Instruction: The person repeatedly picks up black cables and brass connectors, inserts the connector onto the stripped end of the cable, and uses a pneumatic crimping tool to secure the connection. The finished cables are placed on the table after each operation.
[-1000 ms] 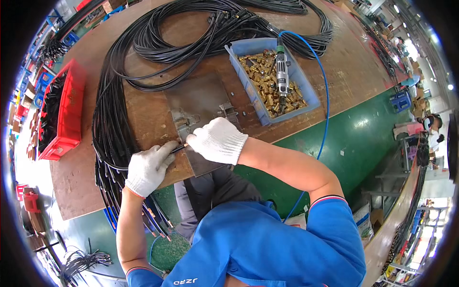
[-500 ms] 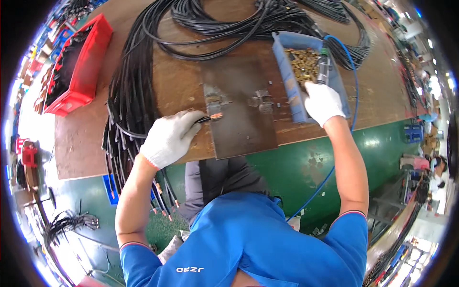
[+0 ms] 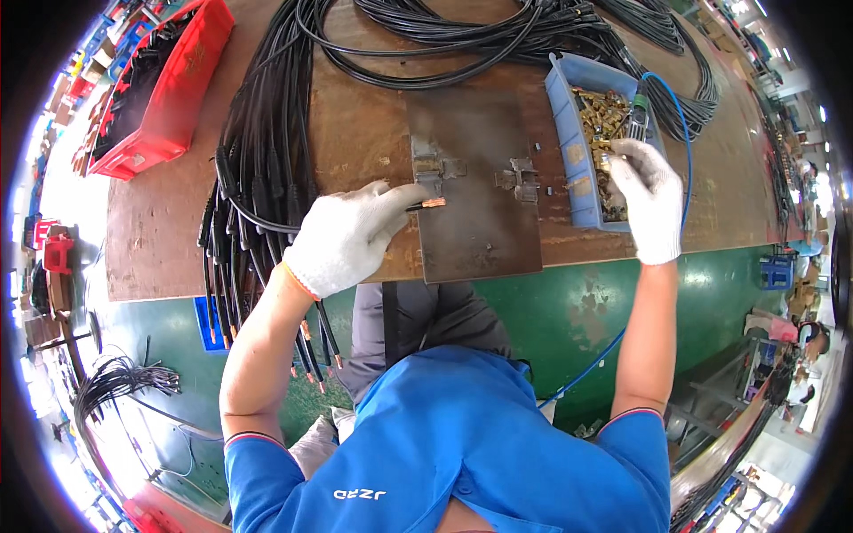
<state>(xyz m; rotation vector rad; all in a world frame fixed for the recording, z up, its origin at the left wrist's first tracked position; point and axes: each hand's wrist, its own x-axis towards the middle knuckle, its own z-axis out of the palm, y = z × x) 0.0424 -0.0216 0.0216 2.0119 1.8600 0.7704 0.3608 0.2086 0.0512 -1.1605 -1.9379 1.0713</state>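
My left hand (image 3: 348, 233), in a white knit glove, is closed round a black cable (image 3: 414, 208). The cable's bare copper end (image 3: 434, 203) sticks out past the fingertips, over a dark metal plate (image 3: 475, 226) on the table. My right hand (image 3: 653, 191), gloved too, is over the right side of a blue bin (image 3: 582, 191) of brass fittings (image 3: 604, 114). Its thumb and forefinger pinch a small metal fitting (image 3: 608, 157), partly hidden by the fingers. Just beyond that hand, a green-and-black air tool (image 3: 639, 115) with a blue hose rests in the bin.
Black cables (image 3: 267, 133) lie bundled on the left, their ends hanging over the table's front edge. More coils (image 3: 426, 71) lie at the back. A red bin (image 3: 169, 98) of black parts stands far left. The blue hose (image 3: 686, 151) curves past my right hand. Hinge-like pieces (image 3: 517, 180) sit on the plate.
My right hand has come away from beside the tool's lower end and turned, now pinching a small fitting. My left hand still holds the cable. The whole view has shifted slightly.
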